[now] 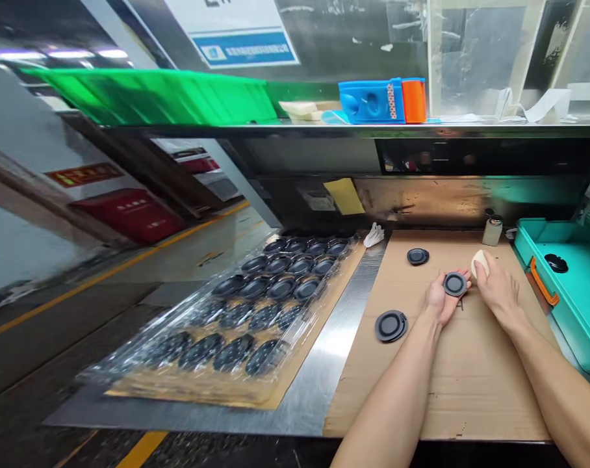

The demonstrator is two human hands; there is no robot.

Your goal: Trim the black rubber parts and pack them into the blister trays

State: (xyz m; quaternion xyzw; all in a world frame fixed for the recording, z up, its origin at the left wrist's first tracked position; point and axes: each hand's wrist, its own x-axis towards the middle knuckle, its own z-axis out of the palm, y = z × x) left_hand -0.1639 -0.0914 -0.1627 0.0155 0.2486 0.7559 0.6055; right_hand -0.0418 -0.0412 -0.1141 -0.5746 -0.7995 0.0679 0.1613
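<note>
A round dark grey disc (455,284) lies on the palm of my left hand (440,300), which is turned up with its fingers under and around the disc. Just to the right, my right hand (496,286) grips a cream-coloured pad (479,265) between thumb and fingers, apart from the disc. Both hands are above a brown cardboard sheet (480,383). Similar dark discs rest on the cardboard, some at the left (391,325) and some farther back (417,256).
Left of the cardboard, a clear plastic tray (295,338) holds several dark discs. A teal bin (575,318) stands at the right. Behind are a small bottle (492,231) and white crumpled material (373,235). A shelf above carries a green bin (163,97) and a blue-orange box (381,101).
</note>
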